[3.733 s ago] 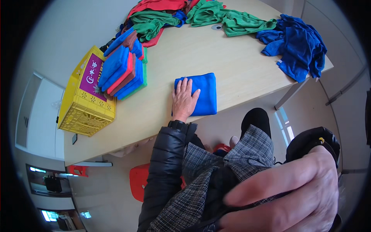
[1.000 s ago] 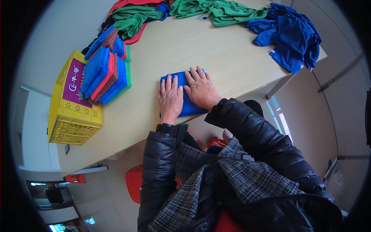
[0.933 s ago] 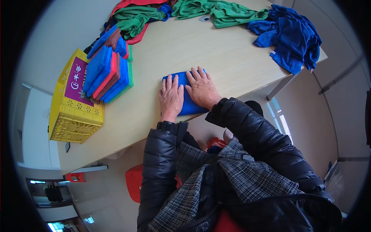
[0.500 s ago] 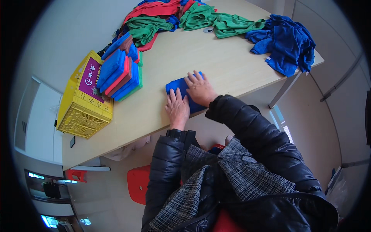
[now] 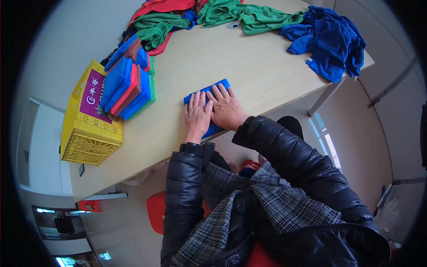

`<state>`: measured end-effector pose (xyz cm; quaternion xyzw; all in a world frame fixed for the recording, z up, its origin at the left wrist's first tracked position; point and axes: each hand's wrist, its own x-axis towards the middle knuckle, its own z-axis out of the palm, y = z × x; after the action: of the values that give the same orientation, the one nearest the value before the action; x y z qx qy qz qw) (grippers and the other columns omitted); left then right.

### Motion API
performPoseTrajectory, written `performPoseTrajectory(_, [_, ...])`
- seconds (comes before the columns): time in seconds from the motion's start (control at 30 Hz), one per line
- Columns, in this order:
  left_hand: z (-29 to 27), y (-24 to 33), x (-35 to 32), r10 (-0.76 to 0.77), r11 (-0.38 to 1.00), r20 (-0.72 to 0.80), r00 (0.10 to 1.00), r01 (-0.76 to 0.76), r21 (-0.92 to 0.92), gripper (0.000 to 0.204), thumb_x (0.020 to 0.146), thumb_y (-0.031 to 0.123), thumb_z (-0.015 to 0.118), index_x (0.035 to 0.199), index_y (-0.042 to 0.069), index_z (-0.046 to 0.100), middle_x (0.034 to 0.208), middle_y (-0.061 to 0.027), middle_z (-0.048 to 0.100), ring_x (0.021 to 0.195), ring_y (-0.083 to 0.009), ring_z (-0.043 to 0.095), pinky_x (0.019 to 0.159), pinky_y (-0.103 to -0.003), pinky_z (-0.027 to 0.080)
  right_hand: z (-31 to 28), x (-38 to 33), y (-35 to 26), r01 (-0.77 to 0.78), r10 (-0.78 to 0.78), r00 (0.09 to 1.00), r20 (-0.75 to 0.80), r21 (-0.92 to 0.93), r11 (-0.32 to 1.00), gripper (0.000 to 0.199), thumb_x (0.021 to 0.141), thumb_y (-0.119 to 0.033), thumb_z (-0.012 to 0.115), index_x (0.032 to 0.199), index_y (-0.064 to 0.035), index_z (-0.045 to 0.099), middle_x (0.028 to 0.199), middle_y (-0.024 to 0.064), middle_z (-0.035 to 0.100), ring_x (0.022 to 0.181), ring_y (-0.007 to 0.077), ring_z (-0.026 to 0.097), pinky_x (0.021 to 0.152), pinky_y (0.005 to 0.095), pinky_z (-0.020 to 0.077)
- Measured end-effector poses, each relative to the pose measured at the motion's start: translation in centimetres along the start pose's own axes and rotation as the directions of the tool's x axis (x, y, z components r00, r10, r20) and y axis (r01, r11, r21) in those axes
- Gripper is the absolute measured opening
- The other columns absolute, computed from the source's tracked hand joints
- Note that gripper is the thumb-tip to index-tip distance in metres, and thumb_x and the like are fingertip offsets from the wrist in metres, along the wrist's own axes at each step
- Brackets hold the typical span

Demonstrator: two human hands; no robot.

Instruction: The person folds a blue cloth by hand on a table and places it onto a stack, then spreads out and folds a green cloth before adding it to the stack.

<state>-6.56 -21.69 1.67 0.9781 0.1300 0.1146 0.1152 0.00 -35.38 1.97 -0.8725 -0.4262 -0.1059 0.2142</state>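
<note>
Our left hand (image 5: pixel 197 117) and right hand (image 5: pixel 228 112) lay flat on the blue cloth (image 5: pixel 213 130) at the near edge of the desk (image 5: pixel 262 75), fingers (image 5: pixel 197 100) extended, slightly spread, gripping nothing. We seemed to be smoothing a fold; the next move probably called for freeing and pinching an edge.

Apparently a workroom: pale table (image 5: pixel 267 75) is bearing loose cloths (image 5: pixel 329 42), folded cloths (image 5: pixel 118 84) and a yellow crate (image 5: pixel 92 144); red stool (image 5: pixel 155 212) is standing near it; grey panels (image 5: pixel 383 66) are bounding the right; glossy floor (image 5: pixel 120 227) is reflecting light.
</note>
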Motion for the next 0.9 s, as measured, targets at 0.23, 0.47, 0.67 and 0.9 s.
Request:
performPoseTrajectory(0.23, [-0.2,0.5,0.1,0.017,1.000,-0.027,0.999,-0.017,0.007,0.063,0.105,0.050,0.028,0.153,0.009,0.036,0.161,-0.0116,0.030,0.150,-0.0290,0.023,0.122,-0.045,0.014,0.0,0.9,1.5,-0.067,0.066,0.998,0.019,0.038,0.997,0.065,0.096,-0.040,0.044,0.147,0.0007,0.042,0.156,0.0197,0.037,0.148,0.0345,0.028,0.117,0.0537,0.0244])
performPoseTrajectory(0.47, [-0.3,0.4,-0.9,-0.040,0.998,-0.030,0.999,0.041,0.045,0.064,0.105,0.050,0.032,0.153,0.009,0.035,0.162,-0.0122,0.028,0.150,-0.0301,0.022,0.122,-0.045,0.017,-0.2,0.3,1.5,-0.094,0.094,0.996,-0.004,0.024,0.995,0.065,0.099,-0.042,0.045,0.146,0.0021,0.042,0.156,0.0179,0.037,0.147,0.0334,0.029,0.116,0.0524,0.0272])
performPoseTrajectory(0.67, [-0.8,-0.5,-2.4,-0.109,0.994,-0.052,0.993,0.109,0.002,0.065,0.103,0.048,0.038,0.154,0.008,0.033,0.162,-0.0131,0.027,0.149,-0.0325,0.025,0.120,-0.051,0.020,-1.1,-1.1,2.7,-0.115,0.115,0.993,-0.028,-0.006,0.993,0.062,0.100,-0.040,0.047,0.145,0.0022,0.043,0.154,0.0175,0.040,0.141,0.0342,0.037,0.113,0.0512,0.0310])
performPoseTrajectory(0.9, [-1.9,-0.8,-5.2,-0.241,0.964,-0.069,0.968,0.247,0.098,0.059,0.103,0.042,0.038,0.151,0.006,0.037,0.159,-0.0136,0.033,0.146,-0.0340,0.029,0.118,-0.056,0.021,-3.7,-2.1,2.9,-0.141,0.139,0.990,-0.028,-0.143,0.980,0.059,0.098,-0.037,0.050,0.141,0.0034,0.045,0.140,0.0167,0.052,0.139,0.0350,0.040,0.113,0.0525,0.0314])
